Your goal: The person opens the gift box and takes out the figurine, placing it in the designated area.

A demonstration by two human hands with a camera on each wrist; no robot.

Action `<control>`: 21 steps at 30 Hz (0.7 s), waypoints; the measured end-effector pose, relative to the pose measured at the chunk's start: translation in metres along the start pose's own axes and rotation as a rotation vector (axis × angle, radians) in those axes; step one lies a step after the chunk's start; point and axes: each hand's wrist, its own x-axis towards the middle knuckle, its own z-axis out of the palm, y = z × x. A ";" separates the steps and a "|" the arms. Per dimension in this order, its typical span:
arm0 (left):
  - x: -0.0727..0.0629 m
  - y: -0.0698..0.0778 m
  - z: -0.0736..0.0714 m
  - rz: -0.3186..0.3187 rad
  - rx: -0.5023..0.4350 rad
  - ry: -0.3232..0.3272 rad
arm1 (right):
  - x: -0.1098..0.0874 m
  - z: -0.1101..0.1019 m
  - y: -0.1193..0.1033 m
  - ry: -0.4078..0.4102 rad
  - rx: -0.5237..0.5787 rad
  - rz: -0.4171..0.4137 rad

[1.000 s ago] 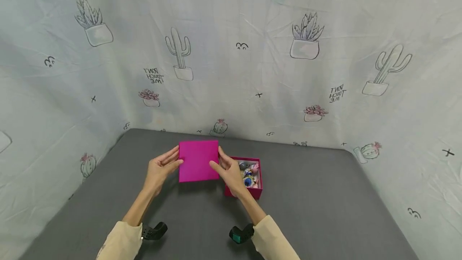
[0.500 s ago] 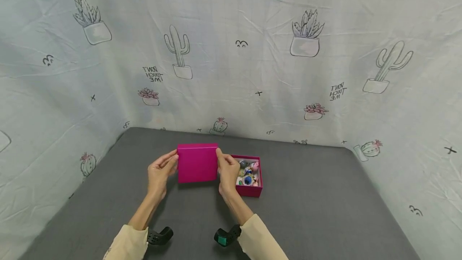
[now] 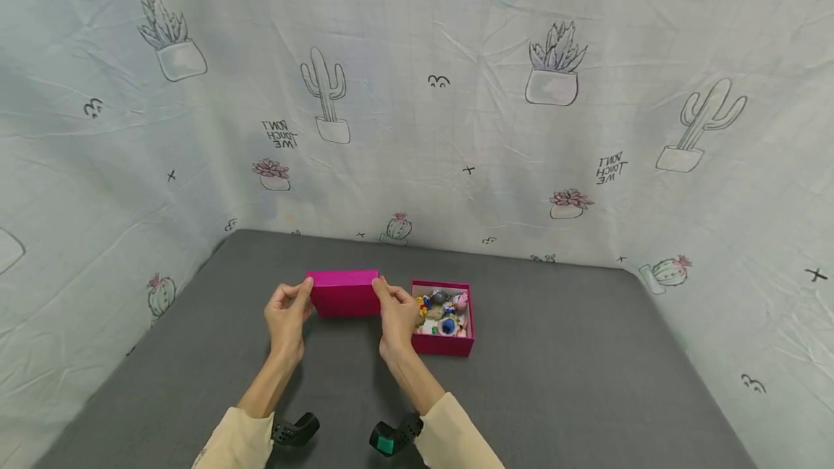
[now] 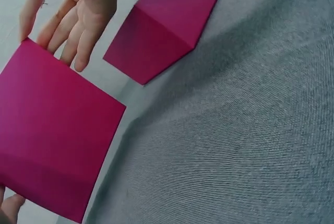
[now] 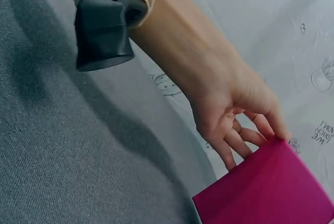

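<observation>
Both hands hold a magenta box lid (image 3: 345,297) by its two sides, tilted and just left of the matching open box (image 3: 443,346). My left hand (image 3: 285,320) pinches the lid's left edge; in the right wrist view that hand (image 5: 235,106) has thumb and fingers at the lid's (image 5: 269,187) corner. My right hand (image 3: 397,317) pinches the right edge, partly in front of the box's left side. Several small colourful toy figures (image 3: 448,326) lie inside the box. In the left wrist view the box (image 4: 162,36) stands behind the lid (image 4: 57,125).
A dark grey cloth (image 3: 560,382) covers the table. Pale fabric printed with cacti (image 3: 456,129) hangs around its back and sides. A black wrist device (image 3: 296,429) is on the left wrist, another (image 3: 394,436) on the right.
The lid has tipped from facing the camera to showing its upper side and front, and moved slightly left and lower. The hands moved with it, uncovering more of the box.
</observation>
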 end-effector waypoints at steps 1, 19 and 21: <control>0.000 0.000 0.000 -0.001 -0.003 -0.001 | -0.001 0.000 0.000 -0.007 -0.004 0.009; 0.008 0.013 -0.035 0.037 0.251 -0.204 | 0.006 -0.015 -0.010 -0.252 -0.286 0.096; 0.010 0.013 -0.042 0.036 0.297 -0.242 | 0.007 -0.015 -0.008 -0.296 -0.278 0.085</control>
